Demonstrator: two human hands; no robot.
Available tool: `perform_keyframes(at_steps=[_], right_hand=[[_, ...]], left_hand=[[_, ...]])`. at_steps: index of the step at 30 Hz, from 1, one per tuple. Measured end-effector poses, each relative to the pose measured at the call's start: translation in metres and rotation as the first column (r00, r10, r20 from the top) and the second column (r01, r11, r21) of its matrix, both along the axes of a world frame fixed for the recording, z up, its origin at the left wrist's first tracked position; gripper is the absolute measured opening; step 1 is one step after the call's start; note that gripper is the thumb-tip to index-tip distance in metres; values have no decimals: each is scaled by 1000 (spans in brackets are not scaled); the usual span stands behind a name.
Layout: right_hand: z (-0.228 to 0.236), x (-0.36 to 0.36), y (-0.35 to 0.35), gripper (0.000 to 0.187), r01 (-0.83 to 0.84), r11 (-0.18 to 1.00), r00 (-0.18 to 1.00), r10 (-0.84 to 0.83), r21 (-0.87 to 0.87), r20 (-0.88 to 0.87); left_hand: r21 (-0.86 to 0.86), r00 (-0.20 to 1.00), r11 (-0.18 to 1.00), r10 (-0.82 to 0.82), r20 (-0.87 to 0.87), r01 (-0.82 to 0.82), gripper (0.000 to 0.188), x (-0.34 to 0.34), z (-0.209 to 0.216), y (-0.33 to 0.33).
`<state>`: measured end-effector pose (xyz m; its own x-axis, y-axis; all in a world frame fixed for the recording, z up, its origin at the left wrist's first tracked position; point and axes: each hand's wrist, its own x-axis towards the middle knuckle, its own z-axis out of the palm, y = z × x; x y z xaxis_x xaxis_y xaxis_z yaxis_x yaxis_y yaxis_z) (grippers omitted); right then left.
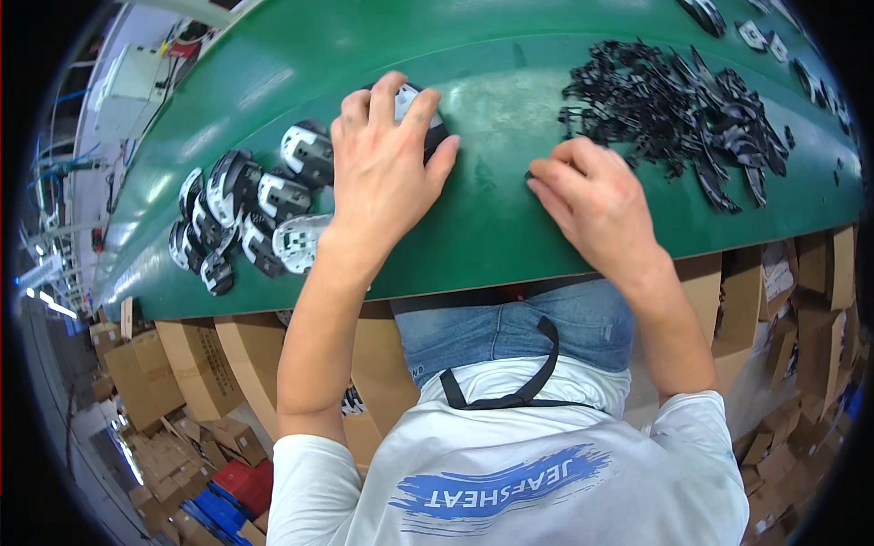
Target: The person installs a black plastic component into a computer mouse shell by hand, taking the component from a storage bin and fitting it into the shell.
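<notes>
My left hand is laid over a black-and-white computer mouse shell on the green table. Its fingers curl across the top and the thumb sits at the right side, hiding most of the shell. To the right, my right hand pinches a small black plastic piece between thumb and fingertips, just above the table. Only a dark tip of that piece shows. A pile of small black plastic parts lies just beyond my right hand. Several similar black, grey and white mouse shells are heaped left of my left hand.
The green table curves across the view. More shell parts lie at its far right. Open cardboard boxes stand below the near edge on both sides. Blue and red crates are on the floor at lower left.
</notes>
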<state>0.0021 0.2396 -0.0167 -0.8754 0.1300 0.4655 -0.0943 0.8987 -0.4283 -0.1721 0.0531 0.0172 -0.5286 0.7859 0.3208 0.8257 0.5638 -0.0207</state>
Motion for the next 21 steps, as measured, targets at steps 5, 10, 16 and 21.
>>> perform_keyframes(at_steps=[5, 10, 16, 21], right_hand=[[-21, 28, -4, 24, 47, 999, 996, -46, 4, -75], [-21, 35, 2, 34, -21, 1000, 997, 23, 23, -71], [-16, 47, 9, 26, 73, 990, 995, -80, -118, -64], [-8, 59, 6, 16, 145, 926, 989, -123, -348, 83]], left_hand=[[236, 959, 944, -262, 104, 232, 47, 16, -28, -6], [284, 992, 957, -93, 90, 64, 58, 29, -33, -16], [593, 556, 720, -344, 756, -361, 68, 54, -17, -29], [339, -269, 390, -896, 353, -856, 70, 73, -2, -60]])
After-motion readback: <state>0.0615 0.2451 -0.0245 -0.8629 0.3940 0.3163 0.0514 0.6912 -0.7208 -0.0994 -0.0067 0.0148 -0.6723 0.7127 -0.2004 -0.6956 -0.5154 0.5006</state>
